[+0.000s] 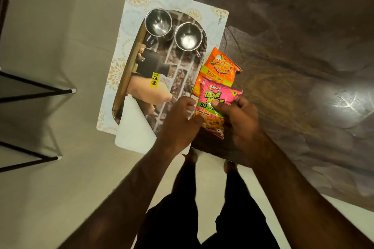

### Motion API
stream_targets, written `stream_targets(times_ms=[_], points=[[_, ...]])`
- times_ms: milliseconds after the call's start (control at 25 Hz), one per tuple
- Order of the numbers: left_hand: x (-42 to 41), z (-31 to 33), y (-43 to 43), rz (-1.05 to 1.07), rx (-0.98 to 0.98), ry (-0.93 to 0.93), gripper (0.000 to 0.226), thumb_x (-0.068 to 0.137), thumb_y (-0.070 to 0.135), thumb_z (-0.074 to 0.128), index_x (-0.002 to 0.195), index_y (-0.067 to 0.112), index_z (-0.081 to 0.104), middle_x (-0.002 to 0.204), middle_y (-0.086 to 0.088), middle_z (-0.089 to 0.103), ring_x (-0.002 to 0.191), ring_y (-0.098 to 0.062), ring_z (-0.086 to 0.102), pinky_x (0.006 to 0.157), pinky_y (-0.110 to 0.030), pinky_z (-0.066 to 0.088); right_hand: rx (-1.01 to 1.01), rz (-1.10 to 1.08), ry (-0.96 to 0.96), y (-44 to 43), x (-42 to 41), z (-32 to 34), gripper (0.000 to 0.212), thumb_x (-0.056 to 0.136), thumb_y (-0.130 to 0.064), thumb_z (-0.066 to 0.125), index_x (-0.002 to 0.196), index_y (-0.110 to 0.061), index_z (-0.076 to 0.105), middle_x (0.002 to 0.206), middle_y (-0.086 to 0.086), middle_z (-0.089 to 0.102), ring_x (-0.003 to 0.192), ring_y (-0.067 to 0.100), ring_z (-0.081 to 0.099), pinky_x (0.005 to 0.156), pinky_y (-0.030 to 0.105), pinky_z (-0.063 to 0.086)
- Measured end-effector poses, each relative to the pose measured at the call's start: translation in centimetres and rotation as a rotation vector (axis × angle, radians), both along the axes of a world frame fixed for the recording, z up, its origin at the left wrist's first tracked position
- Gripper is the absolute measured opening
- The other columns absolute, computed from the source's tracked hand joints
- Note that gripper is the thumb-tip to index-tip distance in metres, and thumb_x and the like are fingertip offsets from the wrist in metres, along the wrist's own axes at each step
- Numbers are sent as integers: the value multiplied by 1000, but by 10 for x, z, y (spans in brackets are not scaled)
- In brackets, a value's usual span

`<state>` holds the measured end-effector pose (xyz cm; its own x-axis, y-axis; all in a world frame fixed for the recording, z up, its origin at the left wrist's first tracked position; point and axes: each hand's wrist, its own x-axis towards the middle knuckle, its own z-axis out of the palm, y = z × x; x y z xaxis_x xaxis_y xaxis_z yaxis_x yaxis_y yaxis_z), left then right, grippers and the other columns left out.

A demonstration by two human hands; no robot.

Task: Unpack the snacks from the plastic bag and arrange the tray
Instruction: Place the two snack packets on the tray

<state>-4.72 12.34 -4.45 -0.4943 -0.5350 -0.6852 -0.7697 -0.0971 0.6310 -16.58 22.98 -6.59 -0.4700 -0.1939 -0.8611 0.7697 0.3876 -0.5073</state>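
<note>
A pink snack packet is held between both hands above the tray's right edge. My left hand grips its left side, and my right hand pinches its right side with the thumb on the front. An orange snack packet lies just behind it, partly under the pink one, half on the tray and half on the brown table. The pale patterned tray carries two steel cups at its far end. No plastic bag can be made out.
A white folded sheet lies on the tray's near corner. A yellow price sticker sits on the tray's printed picture. The brown marbled table stretches to the right. Black metal stand legs are on the floor at left.
</note>
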Motion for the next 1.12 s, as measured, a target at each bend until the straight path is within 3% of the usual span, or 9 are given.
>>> stream_targets(times_ms=[80,240,400,520,720,760,880,1040,1120], points=[[0,5,-16,17,-15,2,56,82,33,82,130,20,54,116,2,61,103,-11,61,82,-26,52,-80,8,-22,2,-1,12,39,84,-4,82,121,-7,70,111,11,81,94,29,80,74,39,65],[4,13,-44,163,331,80,60,79,30,86,130,16,60,114,-6,75,103,-22,74,76,-31,61,-169,84,-36,-15,5,24,39,85,-12,82,121,-13,69,112,7,81,94,23,80,70,35,63],[16,15,-79,204,247,156,42,84,12,80,123,5,66,109,-15,77,95,-27,76,79,-39,62,-190,130,-6,-52,19,22,36,84,-17,85,116,-21,68,112,5,80,101,25,78,88,46,59],[29,14,-110,257,181,139,43,86,12,78,125,1,63,111,-20,75,92,-31,75,79,-45,61,-129,122,34,-70,21,14,43,85,-16,84,124,-23,65,116,12,76,102,24,75,87,43,57],[43,9,-145,329,22,88,45,84,16,82,122,3,62,101,-12,75,69,-12,76,52,-23,57,67,-21,135,-59,16,-5,34,92,-12,75,124,-13,65,85,-8,69,73,6,66,68,30,54],[44,6,-149,336,-2,67,48,83,18,83,122,6,59,102,-9,74,71,-12,76,54,-23,59,105,-42,153,-55,13,-9,35,92,-12,76,124,-13,64,87,-9,69,71,4,65,62,26,52],[45,-7,-156,211,-153,-26,52,83,32,83,123,15,54,109,-7,70,94,-22,72,84,-36,60,185,-75,225,-49,1,-22,42,89,-16,80,125,-14,59,104,-1,70,74,4,66,59,22,49],[46,-18,-154,-29,-449,-113,55,85,51,73,124,15,63,115,-10,59,108,-31,63,96,-47,53,239,-71,288,-54,-13,-40,40,81,-29,88,105,-22,57,111,1,75,72,3,72,54,21,54],[45,-20,-153,-39,-492,-135,60,85,55,71,130,17,61,121,-15,55,114,-34,60,99,-51,52,225,-52,285,-63,-20,-43,44,74,-38,90,106,-24,64,114,1,77,87,9,78,74,31,65]])
